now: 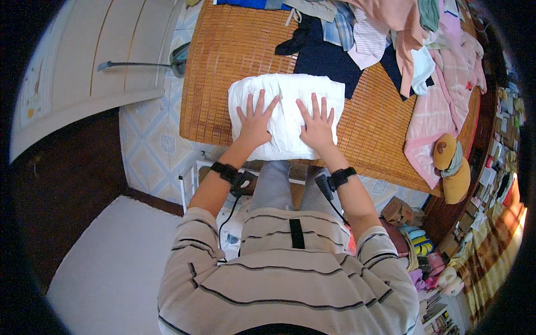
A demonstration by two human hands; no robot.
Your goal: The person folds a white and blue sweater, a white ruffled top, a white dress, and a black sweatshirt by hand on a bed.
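Note:
A folded white cloth [289, 121] lies at the near edge of a bamboo mat [234, 50], in front of my body. My left hand [255, 123] rests flat on its left half, fingers spread and pointing away from me. On the right half my right hand [317, 125] lies palm down, its fingers also apart. Neither hand grips anything. A dark navy garment [326, 69] is spread just beyond the cloth, and the cloth's far edge meets it.
Clothes, among them a pink striped garment [368, 39], are heaped at the far right. A pink quilt [431, 138] and a yellow plush toy [454, 176] lie along the right side. A long-handled dustpan [180, 60] stands left of the mat. Cardboard boxes [398, 211] sit lower right.

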